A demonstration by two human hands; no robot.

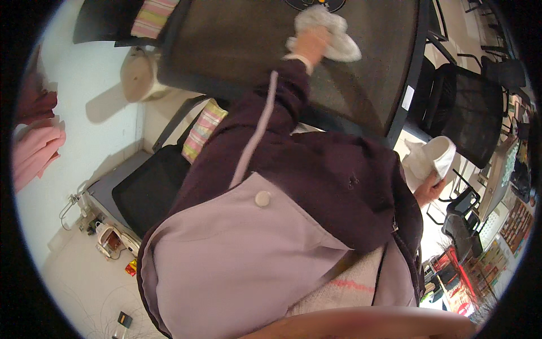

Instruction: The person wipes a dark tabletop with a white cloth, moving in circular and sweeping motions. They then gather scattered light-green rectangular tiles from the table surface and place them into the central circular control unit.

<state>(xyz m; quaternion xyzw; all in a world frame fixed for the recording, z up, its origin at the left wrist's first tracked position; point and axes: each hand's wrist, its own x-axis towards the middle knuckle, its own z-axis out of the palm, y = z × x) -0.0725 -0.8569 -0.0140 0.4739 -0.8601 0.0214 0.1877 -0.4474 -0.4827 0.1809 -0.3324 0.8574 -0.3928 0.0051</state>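
Observation:
My left hand (312, 44) rests on a crumpled white cloth (344, 45) on the dark tabletop (237, 42), its arm stretched forward in a dark purple sleeve. The hand and cloth are slightly blurred, and the fingers are partly hidden in the folds. Off to the right, beyond the table's corner, my right hand (431, 190) holds a second white cloth (427, 156) that hangs loosely folded. At the top edge of the view, a round black item (315, 4) with markings lies on the table just past the first cloth, cut off by the frame.
Black mesh-backed chairs (465, 110) stand right of the table. Left, another black chair (146, 190) has a striped cloth item (205, 129) near its back. A pale rounded object (137, 75) sits by the wall. Pink fabric (39, 148) hangs at far left. Small items (111, 240) lie low left.

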